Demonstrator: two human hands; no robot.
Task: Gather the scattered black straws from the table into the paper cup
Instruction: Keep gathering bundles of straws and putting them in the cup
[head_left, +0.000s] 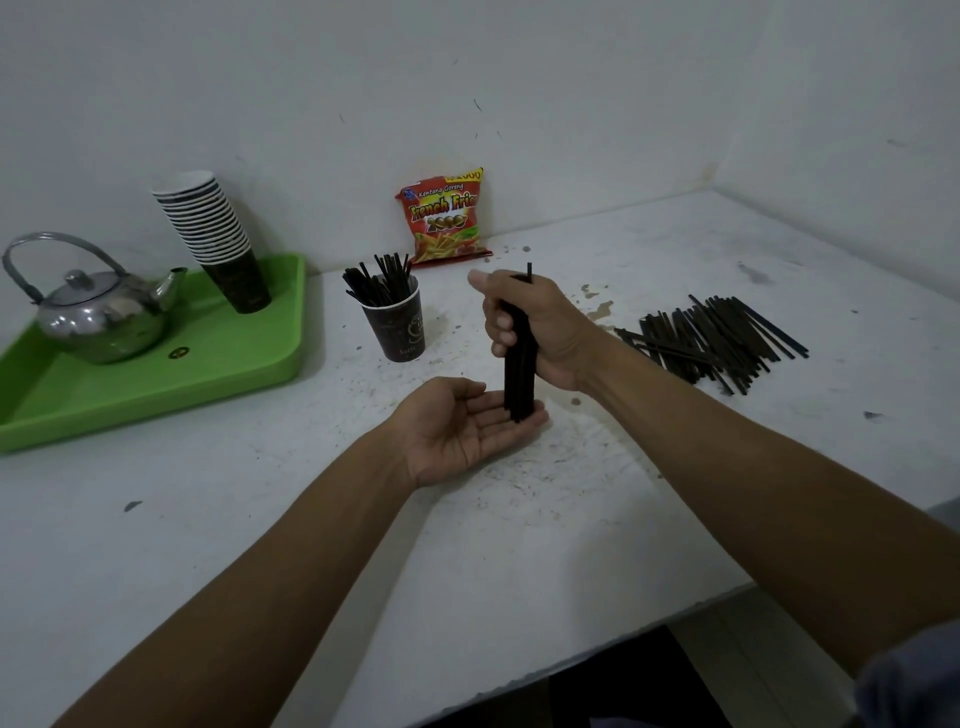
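Risk sits with the upright bundle of thin black plastic straws (519, 364) fisted in the right hand (535, 332), ends tapped on the flat-open, empty left hand (467, 426): loosened fingers would spill them before the dark paper cup (397, 327) (already part-filled) toward the table's back edge.

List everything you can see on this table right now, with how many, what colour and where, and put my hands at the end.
table: one, white and stained, fills the view against a white wall
paper cup: one, dark, centre back, holding black straws
loose straws: a pile, black, lying right of centre
held straws: a bundle, black, upright between the hands
stack of cups: one stack, dark with white rims, on the tray
tray: one, green, left
teapot: one, silver, on the tray
snack bag: one, red, leaning on the wall
left hand: open, palm up under the bundle's ends
right hand: closed around the bundle
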